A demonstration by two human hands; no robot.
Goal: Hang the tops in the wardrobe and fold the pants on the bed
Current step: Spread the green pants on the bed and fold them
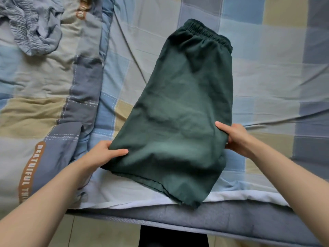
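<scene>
Head view, near to far. Two bare forearms come in from the bottom corners, one hand each. Left hand (pixel 102 154) grips the left edge of one pair of dark green shorts (pixel 179 111): thumb flat on top of the cloth, other fingers tucked under the edge, hidden. Right hand (pixel 233 138) grips the right edge at about the same height: thumb on top pointing inward, fingers (pixel 229 139) curled round the edge from the side. Both hands hold cloth, neither is spread wide.

One pair of shorts only, folded lengthwise, legs stacked. Hem end is nearest, reaching the bed (pixel 267 218) edge and overhanging it a little; the part between the hands looks slightly lifted and blurred. Elastic waistband (pixel 208 32) lies at the far end, flat on the checked sheet (pixel 267 77).

Left of the shorts, one quilt (pixel 44 82) in blue, grey and tan blocks with brown lettered strips, bunched beside them. Far left on the quilt, one crumpled grey-blue garment (pixel 33 27), well apart from the shorts; cannot tell what kind.
</scene>
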